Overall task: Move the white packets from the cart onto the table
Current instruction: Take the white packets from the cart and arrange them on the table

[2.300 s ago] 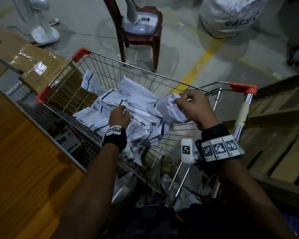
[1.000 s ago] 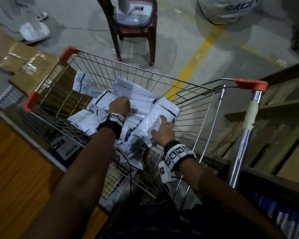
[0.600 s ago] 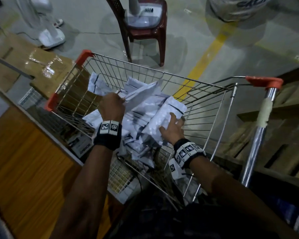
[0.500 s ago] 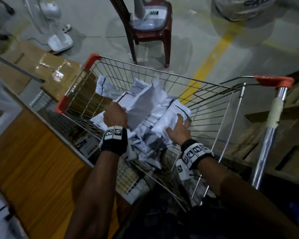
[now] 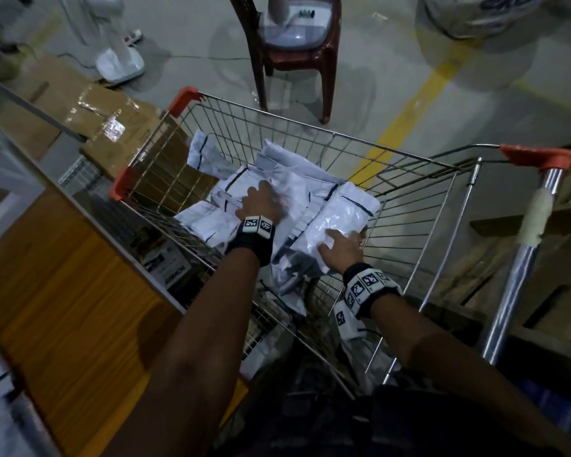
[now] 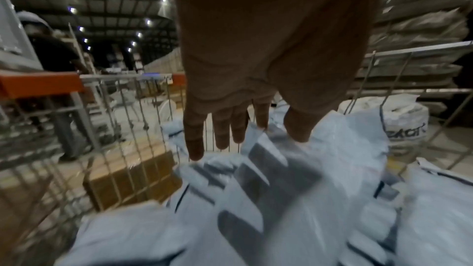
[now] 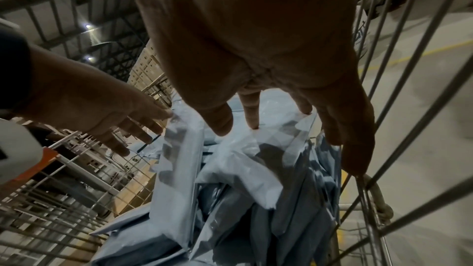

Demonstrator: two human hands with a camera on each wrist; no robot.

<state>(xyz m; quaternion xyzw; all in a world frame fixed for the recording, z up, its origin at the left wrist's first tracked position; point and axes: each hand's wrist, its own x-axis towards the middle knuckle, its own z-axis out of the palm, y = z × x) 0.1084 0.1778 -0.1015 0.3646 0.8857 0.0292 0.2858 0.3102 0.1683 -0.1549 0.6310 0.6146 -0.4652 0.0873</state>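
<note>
A pile of white packets (image 5: 297, 196) with dark stripes fills the wire cart (image 5: 310, 127). My left hand (image 5: 261, 202) lies on top of the pile, fingers straight and spread, holding nothing; the left wrist view shows the fingers (image 6: 222, 141) stretched over blurred packets (image 6: 268, 199). My right hand (image 5: 338, 245) rests flat on a glossy packet (image 5: 343, 212) at the pile's near right edge, fingers extended beside the cart's wire wall. In the right wrist view its fingers (image 7: 253, 120) touch the packet (image 7: 243, 169). The orange wooden table (image 5: 63, 291) is at the left.
Cardboard boxes (image 5: 112, 127) stand beyond the cart's left side. A red plastic chair (image 5: 310, 54) and a white fan (image 5: 119, 61) are on the floor ahead. The cart handle (image 5: 538, 156) and wooden pallets (image 5: 524, 258) are at the right. Another person (image 6: 51, 48) stands beyond the cart.
My left hand, which held a packet raised above the pile, has let it drop and now lies flat and spread on the pile. The right hand stays on its packet.
</note>
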